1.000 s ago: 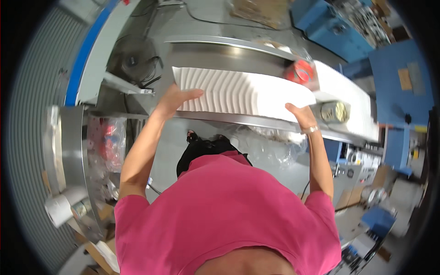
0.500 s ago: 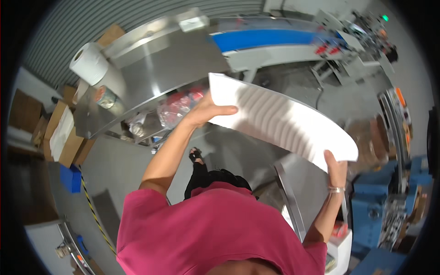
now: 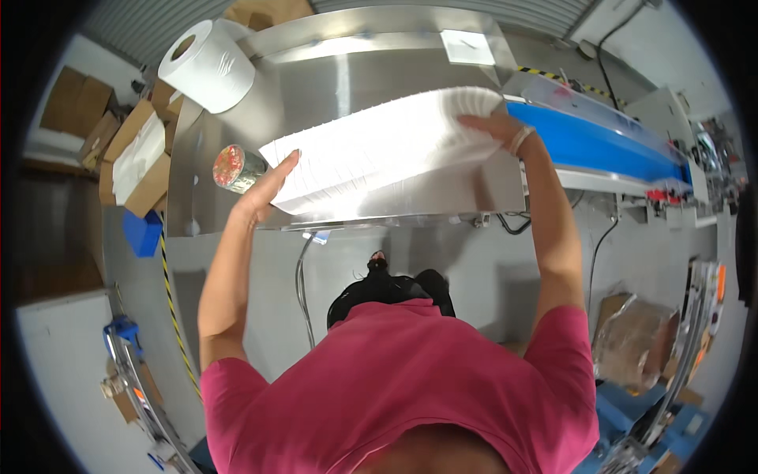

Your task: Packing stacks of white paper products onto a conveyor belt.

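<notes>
One long white bundle [image 3: 383, 146] is clamped at its ends between the left hand [image 3: 267, 189] and right hand [image 3: 496, 130], over the steel table [image 3: 304, 103], its long axis slanting from near left to far right.

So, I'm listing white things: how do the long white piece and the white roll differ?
The long white piece is an elongated strip; the white roll is a thick cylinder with a round hole in one end. The left hand and right hand hold the long white piece; neither touches the white roll, which rests on the metal table. Both are white.
</notes>
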`<action>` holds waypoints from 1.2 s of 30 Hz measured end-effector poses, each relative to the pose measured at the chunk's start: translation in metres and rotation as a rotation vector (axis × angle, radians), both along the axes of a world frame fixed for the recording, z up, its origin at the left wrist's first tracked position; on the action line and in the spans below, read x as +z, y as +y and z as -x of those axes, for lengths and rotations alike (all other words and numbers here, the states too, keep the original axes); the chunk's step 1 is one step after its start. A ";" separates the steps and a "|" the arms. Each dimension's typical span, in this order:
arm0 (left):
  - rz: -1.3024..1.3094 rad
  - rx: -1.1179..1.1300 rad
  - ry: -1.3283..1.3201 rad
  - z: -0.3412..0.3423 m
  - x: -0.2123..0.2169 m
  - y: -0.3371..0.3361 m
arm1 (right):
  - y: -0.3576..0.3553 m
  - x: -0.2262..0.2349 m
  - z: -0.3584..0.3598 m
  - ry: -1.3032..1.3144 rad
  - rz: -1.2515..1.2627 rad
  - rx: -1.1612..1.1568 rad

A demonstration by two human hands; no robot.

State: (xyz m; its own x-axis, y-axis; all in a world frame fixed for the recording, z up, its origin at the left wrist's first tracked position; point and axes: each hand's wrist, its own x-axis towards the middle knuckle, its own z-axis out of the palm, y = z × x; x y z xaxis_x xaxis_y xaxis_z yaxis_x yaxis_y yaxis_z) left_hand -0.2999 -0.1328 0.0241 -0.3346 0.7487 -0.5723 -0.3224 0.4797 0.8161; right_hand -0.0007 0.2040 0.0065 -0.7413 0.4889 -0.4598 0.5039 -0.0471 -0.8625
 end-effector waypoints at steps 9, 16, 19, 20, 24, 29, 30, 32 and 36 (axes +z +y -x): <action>0.260 0.030 0.374 -0.051 -0.005 -0.020 | 0.063 0.048 0.159 -0.112 -0.661 0.465; -0.114 0.681 -0.474 -0.236 0.018 0.034 | 0.040 0.042 0.273 -0.038 -0.982 0.750; -0.341 0.935 -0.807 -0.293 0.020 0.068 | -0.019 0.047 0.296 0.115 -1.013 0.928; -0.383 0.961 -0.938 -0.309 0.013 0.076 | -0.045 0.053 0.298 0.148 -1.046 1.022; -0.507 0.877 -0.997 -0.347 0.016 0.107 | -0.125 0.051 0.304 0.375 -1.138 1.346; -0.578 0.732 -1.170 -0.367 -0.003 0.121 | -0.169 0.050 0.295 0.320 -1.128 1.575; -0.566 0.700 -1.183 -0.368 -0.005 0.123 | -0.168 0.038 0.294 0.609 -1.204 1.434; -0.550 0.684 -1.201 -0.369 -0.007 0.127 | -0.158 0.030 0.287 0.836 -1.306 1.261; -0.476 0.627 -1.130 -0.363 -0.017 0.133 | -0.104 0.052 0.232 0.832 -1.047 1.035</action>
State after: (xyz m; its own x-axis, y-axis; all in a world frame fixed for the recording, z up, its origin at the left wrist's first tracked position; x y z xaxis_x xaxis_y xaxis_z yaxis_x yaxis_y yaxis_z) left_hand 0.0635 0.0004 0.0067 -0.2146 0.8451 -0.4896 -0.9707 -0.2399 0.0113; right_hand -0.2327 0.0999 0.0582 -0.7794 -0.5021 0.3748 -0.6189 0.7101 -0.3356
